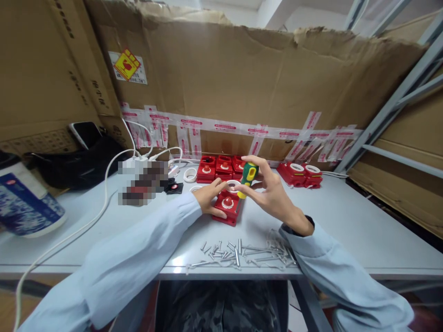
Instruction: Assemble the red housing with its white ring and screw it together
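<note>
Your right hand (273,191) is closed around the green-and-yellow handle of a screwdriver (248,177), thumb and fingers wrapped near its top. The tool stands nearly upright, tilted a little toward you at the tip, so its long axis runs almost straight down into the red block (228,208); the shaft itself is mostly hidden behind the handle and your fingers. Your left hand (209,197) is curled against the block's left edge, fingertips pinching at the white ring (233,185) on its far part, thumb low on the near side. The block lies flat on the table (346,230), directly between the two hands, touching the left and just under the right. Beyond the block, toward the cardboard wall (242,83), sits a row of more red blocks (221,167); to the block's right and farther back lies another pair (300,174) with white rings. Nearer to you than the block, a scatter of screws (238,252) lies along the table edge. A white cable (86,221) trails off well to the block's left.
</note>
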A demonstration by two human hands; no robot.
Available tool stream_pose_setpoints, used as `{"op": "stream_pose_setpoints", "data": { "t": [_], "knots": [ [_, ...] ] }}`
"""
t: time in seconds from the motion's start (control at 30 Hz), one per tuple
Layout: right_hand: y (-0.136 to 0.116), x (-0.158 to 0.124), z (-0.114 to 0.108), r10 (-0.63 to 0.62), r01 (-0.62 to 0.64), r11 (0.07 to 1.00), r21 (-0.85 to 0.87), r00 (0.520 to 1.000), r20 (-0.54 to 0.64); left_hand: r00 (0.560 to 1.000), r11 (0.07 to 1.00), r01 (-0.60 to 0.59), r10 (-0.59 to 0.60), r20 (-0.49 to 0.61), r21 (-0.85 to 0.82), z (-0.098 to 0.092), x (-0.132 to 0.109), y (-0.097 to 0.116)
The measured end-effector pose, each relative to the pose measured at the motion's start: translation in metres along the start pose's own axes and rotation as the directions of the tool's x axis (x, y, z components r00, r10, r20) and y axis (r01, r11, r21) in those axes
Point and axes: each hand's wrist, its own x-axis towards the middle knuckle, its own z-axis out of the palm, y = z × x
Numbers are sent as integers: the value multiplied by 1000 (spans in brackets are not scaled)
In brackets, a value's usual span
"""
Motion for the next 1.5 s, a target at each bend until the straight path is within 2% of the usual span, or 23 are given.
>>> {"op": "stream_pose_setpoints", "data": {
  "t": [0.13, 0.2, 0.4, 0.6, 0.83, 1.0, 1.23, 1.43, 1.5],
  "knots": [
    [-1, 3, -14, 1, -62, 960, 273, 975, 220, 1000, 999, 10, -10, 12, -37, -3, 0, 3],
    [0, 4, -17, -2, -84, 938, 335, 969, 247, 1000, 999, 26, -26, 8, -48, -3, -1, 4],
    [1, 3, -12, 49, -76, 962, 263, 993, 106, 1000, 999, 19, -18, 19, -46, -2, 0, 2],
    [-3, 1, -3, 96, -87, 982, 169, 994, -47, 1000, 1000, -5, 5, 31, 5, -2, 1, 2],
    [-1, 3, 0, 107, -100, 993, 58, 984, -139, 998, 999, 2, 1, 58, -51, -4, 1, 2],
    [8, 3, -1, 121, -105, 989, 107, 980, -156, 999, 992, 11, -5, 49, -122, -2, 1, -2],
    [15, 2, -2, 121, -109, 991, 74, 977, -177, 998, 976, -59, 63, 14, -209, -7, -6, -1],
    [-2, -5, 1, 71, -30, 990, 138, 950, -303, 999, 981, -38, 41, 13, -188, -4, -6, -4],
    [-7, -10, 7, 92, -29, 977, 213, 952, -292, 999, 982, -49, 50, 3, -183, -3, -5, -3]
  ]
}}
